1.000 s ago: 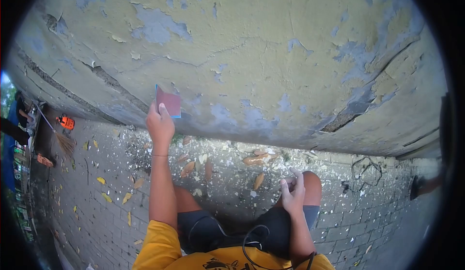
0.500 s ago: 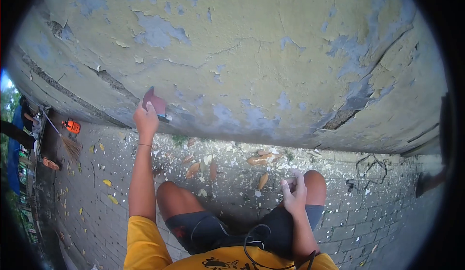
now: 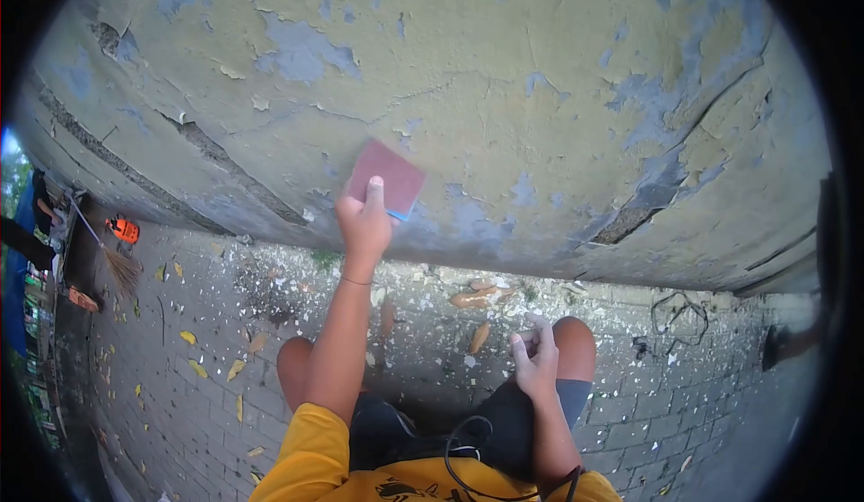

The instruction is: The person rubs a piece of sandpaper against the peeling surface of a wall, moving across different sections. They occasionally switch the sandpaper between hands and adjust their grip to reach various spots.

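Observation:
My left hand (image 3: pixel 365 225) grips a reddish-brown square of sandpaper (image 3: pixel 389 178), with the thumb lying on its face and a blue edge showing at its lower corner. It is held up against the lower part of a wall (image 3: pixel 450 43) whose yellowish paint is peeling, with grey-blue patches and cracks. Over my right knee hangs my right hand (image 3: pixel 536 362), its fingers loosely bent and apart with nothing between them.
Paint flakes and dry leaves (image 3: pixel 480 336) litter the brick paving (image 3: pixel 621 421) along the wall. At the left are a broom (image 3: pixel 117 264), an orange object (image 3: pixel 122 229) and a person (image 3: pixel 43 205). A dark cord (image 3: pixel 681 322) lies at the right.
My left hand has moved right along the wall with the sandpaper, which has turned to show its flat face. My right hand stays over the knee.

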A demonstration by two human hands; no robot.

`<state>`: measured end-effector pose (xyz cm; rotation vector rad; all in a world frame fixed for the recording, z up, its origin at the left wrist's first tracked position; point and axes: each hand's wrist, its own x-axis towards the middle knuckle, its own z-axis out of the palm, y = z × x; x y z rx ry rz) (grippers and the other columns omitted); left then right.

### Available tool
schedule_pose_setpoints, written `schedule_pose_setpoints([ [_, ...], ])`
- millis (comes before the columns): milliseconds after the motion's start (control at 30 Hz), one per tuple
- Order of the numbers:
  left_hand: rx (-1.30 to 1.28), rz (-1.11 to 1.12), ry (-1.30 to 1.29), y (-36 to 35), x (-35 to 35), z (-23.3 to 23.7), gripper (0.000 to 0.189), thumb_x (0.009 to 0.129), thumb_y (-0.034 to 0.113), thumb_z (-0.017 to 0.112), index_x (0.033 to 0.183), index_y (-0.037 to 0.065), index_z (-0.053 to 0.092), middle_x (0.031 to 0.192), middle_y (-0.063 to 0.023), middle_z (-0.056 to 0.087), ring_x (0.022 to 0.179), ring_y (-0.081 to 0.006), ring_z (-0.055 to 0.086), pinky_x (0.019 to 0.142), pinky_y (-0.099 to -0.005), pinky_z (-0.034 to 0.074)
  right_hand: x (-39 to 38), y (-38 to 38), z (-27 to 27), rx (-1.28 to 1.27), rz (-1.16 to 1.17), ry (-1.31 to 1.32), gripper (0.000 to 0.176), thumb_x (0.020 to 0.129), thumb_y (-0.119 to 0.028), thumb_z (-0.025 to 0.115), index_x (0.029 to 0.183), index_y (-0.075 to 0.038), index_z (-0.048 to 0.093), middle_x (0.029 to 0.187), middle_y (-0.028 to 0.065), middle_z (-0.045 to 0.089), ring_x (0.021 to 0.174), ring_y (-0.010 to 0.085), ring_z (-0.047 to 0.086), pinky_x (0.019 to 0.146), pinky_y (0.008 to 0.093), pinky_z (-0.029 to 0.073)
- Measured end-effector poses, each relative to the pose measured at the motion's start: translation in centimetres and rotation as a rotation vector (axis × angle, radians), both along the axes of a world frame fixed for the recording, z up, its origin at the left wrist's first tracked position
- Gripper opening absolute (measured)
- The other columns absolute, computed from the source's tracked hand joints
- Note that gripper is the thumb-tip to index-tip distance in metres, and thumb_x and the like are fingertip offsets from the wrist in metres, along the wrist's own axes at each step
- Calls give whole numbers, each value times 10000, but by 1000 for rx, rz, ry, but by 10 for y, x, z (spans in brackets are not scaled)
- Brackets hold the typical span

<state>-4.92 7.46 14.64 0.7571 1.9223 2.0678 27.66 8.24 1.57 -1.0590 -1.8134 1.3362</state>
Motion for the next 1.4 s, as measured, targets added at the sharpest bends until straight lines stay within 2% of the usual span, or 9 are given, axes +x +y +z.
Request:
schedule_pose_setpoints([
  [167,11,285,-95,-16,-19,-16,341,1000,186,518,853,-94,647,696,-107,664,474,-135,576,444,-274,443,1,0,12,-3,-51,27,421,920,-88,675,1289,8,496,755,44,637,636,75,570,600,236,476],
  [467,315,-148,104,28,71,69,297,1043,207,479,956,-47,608,734,-77,648,517,-125,591,468,-259,488,-5,0,4,-28,-42,24,413,916,-74,670,1287,-11,501,749,42,639,635,74,571,615,244,479],
  [600,267,-63,-237,16,48,3,191,1014,151,525,1035,-26,594,854,-86,657,561,-121,574,465,-257,463,-2,5,7,-25,-48,40,412,916,-74,670,1286,-11,500,748,43,639,643,77,576,618,243,480],
  [767,351,-18,-636,23,27,16,120,977,123,580,1063,40,584,884,-45,625,584,-114,518,514,-262,423,1,4,3,-22,-35,66,420,913,-59,670,1290,-3,493,755,38,640,640,73,574,618,241,482],
  [833,571,-79,-445,17,36,60,98,976,114,577,1060,62,575,883,-30,614,640,-105,510,560,-263,409,1,1,7,-29,-23,55,419,914,-56,669,1289,-1,492,758,39,641,643,74,577,617,241,483],
  [933,588,-87,-323,2,25,64,131,978,106,571,1103,69,558,923,-27,611,676,-104,506,578,-265,399,1,-3,12,-26,-7,45,416,915,-50,665,1290,1,490,765,43,643,648,76,581,616,239,483],
  [1167,270,31,-632,0,7,-63,206,995,151,558,1171,45,552,986,-48,622,707,-127,548,558,-286,436,0,1,13,-55,2,71,417,921,-46,654,1299,2,483,788,60,664,665,85,603,625,248,495],
  [1267,348,65,-306,5,26,-22,256,1016,208,540,1143,-10,586,988,-62,646,777,-121,600,613,-278,474,2,-2,11,8,12,52,423,929,-56,650,1313,-9,478,759,25,611,663,66,563,600,228,459],
  [1400,500,-9,-173,-4,29,-1,221,1022,175,527,1171,16,565,970,-61,631,719,-114,561,558,-282,446,2,-10,24,-11,26,14,429,927,-70,657,1310,-5,477,756,29,614,660,71,569,598,230,463],
])
